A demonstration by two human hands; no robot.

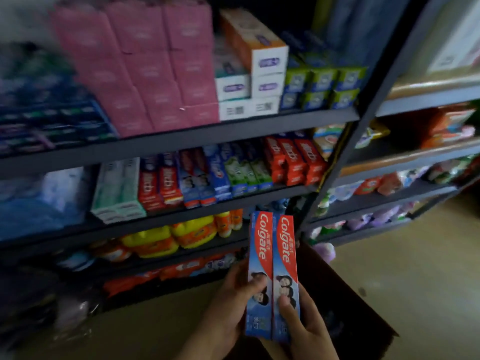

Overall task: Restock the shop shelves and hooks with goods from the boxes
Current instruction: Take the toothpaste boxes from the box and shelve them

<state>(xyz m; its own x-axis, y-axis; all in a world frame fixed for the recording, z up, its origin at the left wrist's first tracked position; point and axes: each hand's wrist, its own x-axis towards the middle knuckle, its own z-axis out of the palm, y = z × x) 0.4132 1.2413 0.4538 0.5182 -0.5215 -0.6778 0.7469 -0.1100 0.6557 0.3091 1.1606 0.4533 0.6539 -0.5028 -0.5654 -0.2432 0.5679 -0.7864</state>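
Two Colgate toothpaste boxes (pixel 272 258), red and blue, stand side by side in front of the shelves, low and right of centre. My left hand (pixel 231 302) grips the left box, thumb on its front. My right hand (pixel 306 323) grips the right box the same way. Behind and below them is a dark brown cardboard box (pixel 345 305) on the floor. The toothpaste shelf (pixel 233 201) above holds a row of upright toothpaste boxes, among them matching Colgate boxes (pixel 196 175).
The top shelf carries pink cartons (pixel 155 66), white boxes (pixel 249 87) and green-blue boxes (pixel 322 87). Yellow bottles (pixel 171 237) sit on a lower shelf. A second rack (pixel 405 178) stands to the right, over a tan floor (pixel 415 268).
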